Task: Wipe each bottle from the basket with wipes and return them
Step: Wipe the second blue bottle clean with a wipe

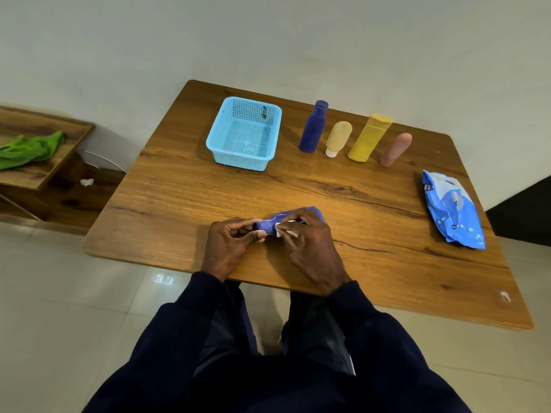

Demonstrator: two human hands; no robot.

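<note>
**Purple tube in both hands, near desk edge**

Purple tube (280, 223) lies roughly horizontal just above the wooden desk (179, 198), near its front edge. Left hand (231, 244) has fingers curled closed around the tube's left end. Right hand (310, 241) is closed over the tube's middle and right part, pinching a white wipe (281, 231) against it. Only scraps of the wipe show between the fingers.

Light blue basket (244, 134) sits at the back of the desk, nothing in it as far as I can see, apart from a small dark mark on its far wall.

Right of the basket, four bottles in a row, all upright, apart from each other:
- dark blue bottle (313, 126), nearest the basket
- pale orange tube (338, 138), standing on its white cap
- yellow bottle (369, 138)
- pink tube (396, 149), furthest right

Blue wipes pack (453, 211) lies flat near the desk's right edge, well apart from the hands.

Off the desk: green cloth (29, 150) on a low wooden shelf (35, 174) at left, and a crumpled white scrap (86, 182) on the lower level beside it. Dark sleeves (372, 323) fill the bottom of the view.
</note>
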